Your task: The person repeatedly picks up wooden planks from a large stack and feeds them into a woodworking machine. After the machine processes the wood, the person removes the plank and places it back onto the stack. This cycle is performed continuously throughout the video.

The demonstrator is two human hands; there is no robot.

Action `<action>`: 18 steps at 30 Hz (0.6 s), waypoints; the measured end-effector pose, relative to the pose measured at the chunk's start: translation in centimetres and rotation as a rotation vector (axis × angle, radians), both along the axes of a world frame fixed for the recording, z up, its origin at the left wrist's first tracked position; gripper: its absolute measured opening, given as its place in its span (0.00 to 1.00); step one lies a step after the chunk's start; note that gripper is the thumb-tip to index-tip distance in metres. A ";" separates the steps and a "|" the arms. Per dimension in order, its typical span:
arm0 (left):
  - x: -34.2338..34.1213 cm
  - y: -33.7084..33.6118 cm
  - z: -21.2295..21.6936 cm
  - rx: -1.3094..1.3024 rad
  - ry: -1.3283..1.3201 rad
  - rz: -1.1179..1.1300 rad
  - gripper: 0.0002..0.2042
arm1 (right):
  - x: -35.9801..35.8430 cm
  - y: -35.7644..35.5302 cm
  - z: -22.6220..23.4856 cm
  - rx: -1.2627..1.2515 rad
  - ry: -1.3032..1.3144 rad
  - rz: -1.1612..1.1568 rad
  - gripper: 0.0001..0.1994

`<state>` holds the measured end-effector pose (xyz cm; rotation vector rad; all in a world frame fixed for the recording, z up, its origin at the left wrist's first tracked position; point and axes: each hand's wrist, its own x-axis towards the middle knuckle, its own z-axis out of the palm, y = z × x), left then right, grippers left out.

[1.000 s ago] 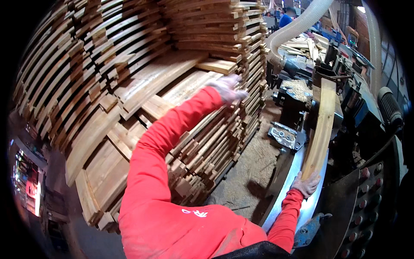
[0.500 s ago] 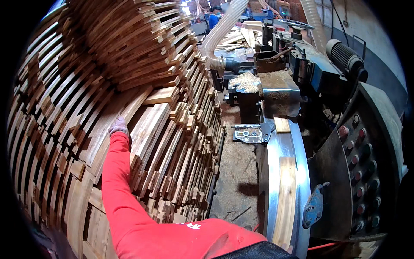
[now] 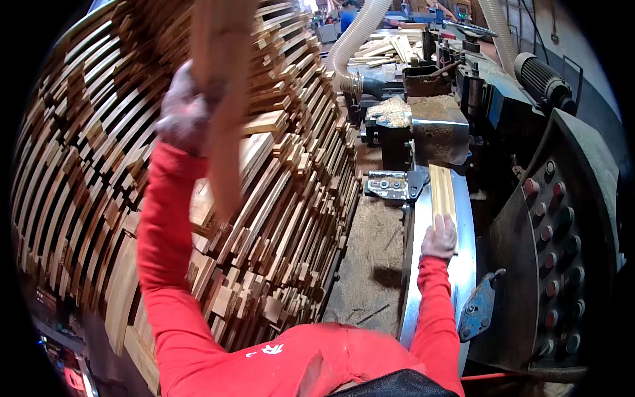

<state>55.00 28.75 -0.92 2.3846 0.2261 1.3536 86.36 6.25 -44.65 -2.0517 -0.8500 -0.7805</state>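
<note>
Raised over the wood stack, my left hand (image 3: pixel 185 109) is closed round a wooden board (image 3: pixel 228 132), which stands nearly upright and is blurred by motion. My right hand (image 3: pixel 440 238) grips the near end of another pale wooden board (image 3: pixel 442 192). That one lies lengthwise on the shiny metal bed (image 3: pixel 418 291) of a woodworking machine, its far end close to the sawdust-covered metal housing (image 3: pixel 438 132). Both hands seem to wear light work gloves.
Tall stacks of wooden boards (image 3: pixel 297 205) fill the left side. On the right stands a control panel (image 3: pixel 562 251) with several buttons. A ribbed hose (image 3: pixel 350 46) drops to the machine, and an electric motor (image 3: pixel 542 79) sits behind. Loose boards (image 3: pixel 393 49) lie farther back.
My left hand has lifted a board off the stack. My right hand has come into sight on the board on the metal bed, which now lies farther forward, nearer the housing.
</note>
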 end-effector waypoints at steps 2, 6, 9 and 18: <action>7.1 -3.0 -3.1 -0.366 -0.206 -0.553 0.16 | -1.8 1.7 3.4 0.068 0.186 0.134 0.23; 18.5 -9.7 -14.6 -0.621 -0.267 -0.585 0.15 | -8.8 1.5 11.0 0.343 0.029 0.432 0.50; 22.5 -12.5 -25.3 -0.912 -0.049 -0.568 0.24 | -10.5 -5.0 7.3 0.012 0.341 0.110 0.49; 16.2 -21.8 -39.0 -0.858 1.183 -0.306 0.26 | -21.8 -29.0 5.9 -0.319 1.133 -0.123 0.33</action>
